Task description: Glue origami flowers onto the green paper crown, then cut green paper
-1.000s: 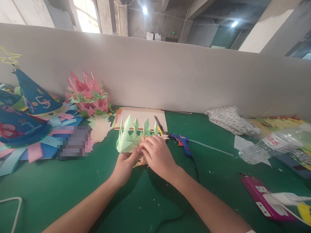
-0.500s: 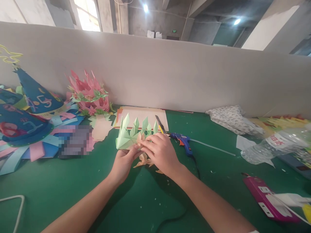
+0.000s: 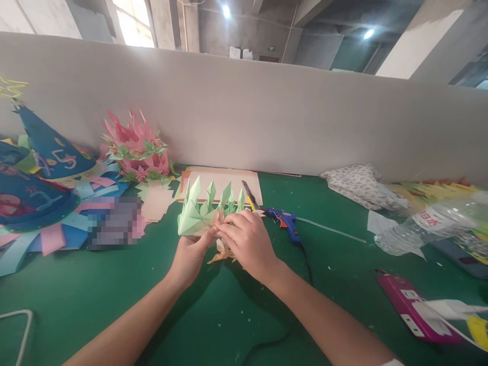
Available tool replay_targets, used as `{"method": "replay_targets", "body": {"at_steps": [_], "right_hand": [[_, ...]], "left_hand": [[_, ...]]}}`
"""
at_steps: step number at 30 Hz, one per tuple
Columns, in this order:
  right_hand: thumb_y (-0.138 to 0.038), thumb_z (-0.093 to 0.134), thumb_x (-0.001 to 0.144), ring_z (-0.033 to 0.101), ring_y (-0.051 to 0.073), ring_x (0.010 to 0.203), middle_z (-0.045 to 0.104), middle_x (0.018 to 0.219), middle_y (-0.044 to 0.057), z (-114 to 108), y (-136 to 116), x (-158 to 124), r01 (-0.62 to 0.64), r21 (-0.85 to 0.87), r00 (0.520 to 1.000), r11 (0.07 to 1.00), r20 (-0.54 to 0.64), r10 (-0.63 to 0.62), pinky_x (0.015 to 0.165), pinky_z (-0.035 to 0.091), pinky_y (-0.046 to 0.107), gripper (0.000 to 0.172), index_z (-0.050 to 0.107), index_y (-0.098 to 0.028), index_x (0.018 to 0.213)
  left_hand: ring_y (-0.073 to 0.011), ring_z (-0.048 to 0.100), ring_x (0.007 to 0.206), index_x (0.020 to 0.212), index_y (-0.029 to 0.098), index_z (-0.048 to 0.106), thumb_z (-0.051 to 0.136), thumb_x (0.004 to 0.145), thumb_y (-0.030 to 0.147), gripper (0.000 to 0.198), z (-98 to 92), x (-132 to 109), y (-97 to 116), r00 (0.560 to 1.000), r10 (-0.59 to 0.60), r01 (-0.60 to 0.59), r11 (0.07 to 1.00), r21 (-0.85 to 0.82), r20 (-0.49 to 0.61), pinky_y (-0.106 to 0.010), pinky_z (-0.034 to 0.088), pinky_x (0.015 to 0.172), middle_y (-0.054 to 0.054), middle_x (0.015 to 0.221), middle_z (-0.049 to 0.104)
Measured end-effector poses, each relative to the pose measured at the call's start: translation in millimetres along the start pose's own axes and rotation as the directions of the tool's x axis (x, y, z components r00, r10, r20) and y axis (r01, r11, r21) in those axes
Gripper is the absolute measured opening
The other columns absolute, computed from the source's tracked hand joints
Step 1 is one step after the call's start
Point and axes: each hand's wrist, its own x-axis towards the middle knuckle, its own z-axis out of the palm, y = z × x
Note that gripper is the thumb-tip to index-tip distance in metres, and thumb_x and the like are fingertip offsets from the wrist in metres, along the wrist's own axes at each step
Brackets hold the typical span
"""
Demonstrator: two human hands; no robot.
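Observation:
A light green folded paper crown [image 3: 194, 218] with pointed tips is held up in front of me. My left hand [image 3: 192, 256] is closed on its lower edge, thumb in front. The fingers of my right hand [image 3: 249, 241] pinch a small peach paper flower [image 3: 217, 219] against the crown's front. Below my hands, more peach paper flowers [image 3: 221, 251] lie on the green table, partly covered by my right hand. Just beyond that hand are a yellow utility knife [image 3: 251, 197] and a blue glue gun [image 3: 288, 223] with a clear glue stick in it.
Pink paper crowns [image 3: 139, 152] and blue cone hats [image 3: 57, 142] stand at the left among paper strips. Pale card sheets [image 3: 224, 178] lie at the back by the grey partition [image 3: 267, 117]. A plastic bottle [image 3: 419, 229] and a magenta power strip [image 3: 415, 307] are on the right.
The view has shifted slightly, so most things sit a little further left. Both hands keep their hold on the crown and flower, with hardly any movement.

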Motion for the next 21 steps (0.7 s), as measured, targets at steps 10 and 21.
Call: {"method": "replay_targets", "body": {"at_steps": [10, 21], "right_hand": [[-0.024, 0.049, 0.09, 0.047, 0.017, 0.078, 0.065, 0.083, 0.004, 0, -2, 0, -0.006, 0.035, 0.999, 0.999, -0.032, 0.008, 0.066, 0.035, 0.032, 0.021, 0.069, -0.021, 0.097], [-0.021, 0.049, 0.088, 0.052, 0.017, 0.081, 0.066, 0.085, 0.004, -18, 13, 1, -0.061, 0.152, 0.993, 0.987, -0.087, 0.075, 0.072, 0.04, 0.033, 0.022, 0.065, -0.022, 0.103]], "left_hand": [[-0.0208, 0.06, 0.078, 0.07, 0.012, 0.071, 0.066, 0.072, 0.037, 0.025, -3.0, -1, -1, 1.0, -0.028, 0.028, 0.998, 0.059, -0.001, -0.034, 0.045, 0.076, -0.008, 0.076, 0.069], [-0.0266, 0.058, 0.105, 0.088, 0.012, 0.071, 0.068, 0.071, 0.035, 0.029, 1.6, 0, 3, 1.0, 0.013, -0.013, 0.999, -0.036, 0.006, -0.041, 0.04, 0.096, -0.013, 0.098, 0.07]]}}
